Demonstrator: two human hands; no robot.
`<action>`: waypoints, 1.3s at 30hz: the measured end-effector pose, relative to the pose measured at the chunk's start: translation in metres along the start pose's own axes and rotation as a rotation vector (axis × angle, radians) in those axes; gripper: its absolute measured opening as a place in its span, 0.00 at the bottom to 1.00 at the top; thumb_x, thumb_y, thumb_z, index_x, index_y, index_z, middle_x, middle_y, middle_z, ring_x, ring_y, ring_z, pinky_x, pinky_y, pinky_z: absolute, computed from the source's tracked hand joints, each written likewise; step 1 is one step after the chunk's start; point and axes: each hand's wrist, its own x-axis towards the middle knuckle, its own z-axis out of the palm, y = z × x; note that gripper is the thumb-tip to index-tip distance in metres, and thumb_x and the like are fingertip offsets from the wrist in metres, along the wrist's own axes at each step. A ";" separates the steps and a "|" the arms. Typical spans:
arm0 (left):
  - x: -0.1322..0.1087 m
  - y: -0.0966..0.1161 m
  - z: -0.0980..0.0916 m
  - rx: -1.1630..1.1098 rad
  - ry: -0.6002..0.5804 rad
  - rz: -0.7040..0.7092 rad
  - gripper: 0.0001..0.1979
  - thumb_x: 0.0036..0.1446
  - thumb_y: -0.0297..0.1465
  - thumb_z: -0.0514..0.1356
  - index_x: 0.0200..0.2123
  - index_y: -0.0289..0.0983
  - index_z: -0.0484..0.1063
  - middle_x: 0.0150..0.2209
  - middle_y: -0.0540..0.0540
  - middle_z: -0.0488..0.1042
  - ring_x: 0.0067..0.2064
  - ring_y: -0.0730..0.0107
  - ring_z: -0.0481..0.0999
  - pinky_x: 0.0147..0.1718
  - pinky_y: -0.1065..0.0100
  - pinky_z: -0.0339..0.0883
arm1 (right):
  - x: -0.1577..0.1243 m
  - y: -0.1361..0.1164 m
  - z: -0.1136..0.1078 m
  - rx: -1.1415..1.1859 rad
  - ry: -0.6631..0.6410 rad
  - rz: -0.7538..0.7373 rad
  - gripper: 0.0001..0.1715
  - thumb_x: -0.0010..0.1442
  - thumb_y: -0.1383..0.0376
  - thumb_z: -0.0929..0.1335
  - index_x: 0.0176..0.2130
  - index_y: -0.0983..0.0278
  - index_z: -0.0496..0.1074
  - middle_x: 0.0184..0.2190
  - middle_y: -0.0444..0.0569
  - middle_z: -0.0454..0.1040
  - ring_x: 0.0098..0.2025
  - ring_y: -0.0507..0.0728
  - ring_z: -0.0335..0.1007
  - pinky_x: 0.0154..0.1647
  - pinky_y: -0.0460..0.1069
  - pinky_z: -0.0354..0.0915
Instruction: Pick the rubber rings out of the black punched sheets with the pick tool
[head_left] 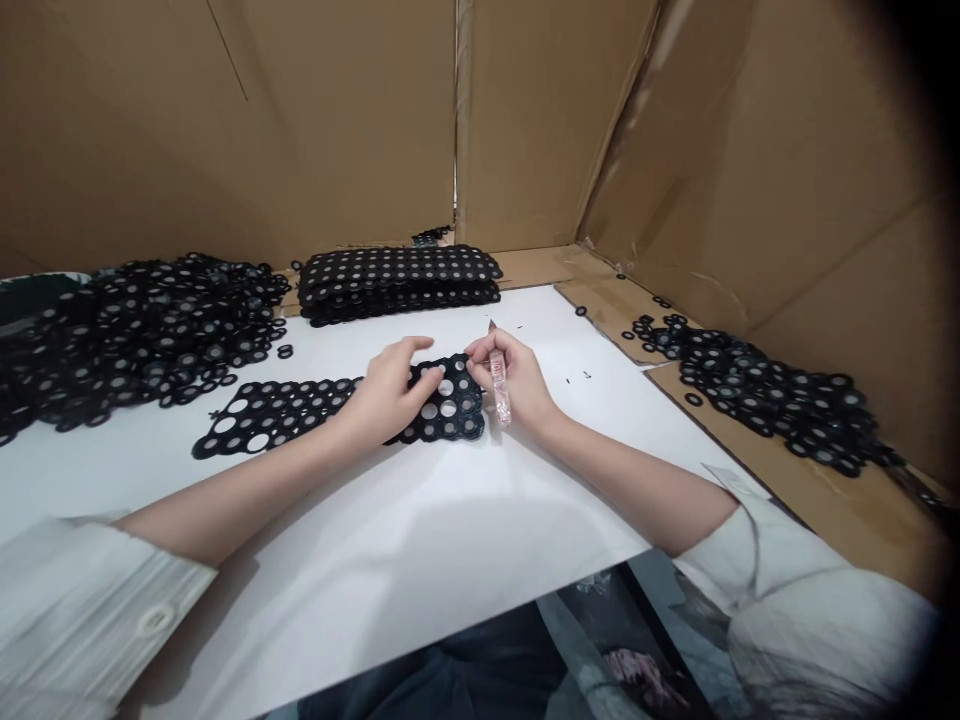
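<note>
A black sheet of joined rings [262, 410] lies on the white tabletop; some of its holes show white and others are grey. Across the middle of it rests my left hand [390, 390], thumb and forefinger spread apart, its other fingers partly hidden. At the sheet's right end, my right hand [517, 380] is closed around a slim pointed tool [499, 385] with a clear pinkish handle. The dark tip points away from me. Thumb and forefinger of that hand come close to the sheet's upper right corner; whether they touch it I cannot tell.
Loose black rings form a large heap [165, 320] on the left and a smaller pile [780, 395] on the right. Several ring sheets are stacked [397, 280] at the back. Small black scraps [587, 375] lie right of my hand. Cardboard walls [337, 120] enclose the table [420, 540].
</note>
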 end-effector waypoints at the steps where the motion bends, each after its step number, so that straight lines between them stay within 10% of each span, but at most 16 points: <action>1: 0.007 -0.002 0.005 -0.029 -0.069 0.028 0.15 0.54 0.37 0.51 0.45 0.41 0.63 0.46 0.45 0.70 0.47 0.60 0.68 0.45 0.59 0.59 | 0.000 0.001 0.000 -0.008 0.000 -0.008 0.03 0.47 0.68 0.64 0.27 0.62 0.61 0.32 0.44 0.68 0.33 0.51 0.65 0.37 0.49 0.60; 4: 0.018 -0.009 0.010 -0.085 -0.178 0.046 0.12 0.51 0.39 0.54 0.37 0.40 0.66 0.36 0.49 0.73 0.38 0.64 0.71 0.38 0.64 0.62 | 0.000 0.003 0.001 -0.042 -0.010 0.014 0.05 0.48 0.67 0.65 0.26 0.62 0.61 0.30 0.43 0.68 0.31 0.51 0.64 0.35 0.49 0.60; 15: -0.001 -0.005 0.000 -0.125 0.067 -0.100 0.10 0.50 0.38 0.55 0.25 0.39 0.58 0.21 0.54 0.62 0.25 0.72 0.63 0.25 0.69 0.56 | -0.004 -0.019 -0.004 0.212 -0.005 0.144 0.24 0.59 0.48 0.55 0.42 0.61 0.64 0.31 0.47 0.69 0.31 0.51 0.65 0.34 0.48 0.63; 27: 0.000 -0.001 -0.001 -0.341 0.006 -0.159 0.13 0.49 0.40 0.56 0.23 0.36 0.66 0.22 0.52 0.66 0.26 0.73 0.64 0.27 0.70 0.57 | -0.020 -0.033 -0.004 0.129 -0.116 0.037 0.04 0.57 0.64 0.61 0.35 0.60 0.63 0.20 0.40 0.64 0.29 0.51 0.65 0.37 0.51 0.62; 39: 0.000 -0.003 0.004 -0.398 0.016 -0.202 0.13 0.50 0.40 0.55 0.30 0.35 0.68 0.28 0.48 0.71 0.30 0.69 0.68 0.29 0.69 0.60 | -0.015 -0.016 0.002 0.004 -0.155 0.123 0.10 0.58 0.60 0.60 0.28 0.62 0.58 0.34 0.46 0.69 0.37 0.52 0.65 0.36 0.50 0.61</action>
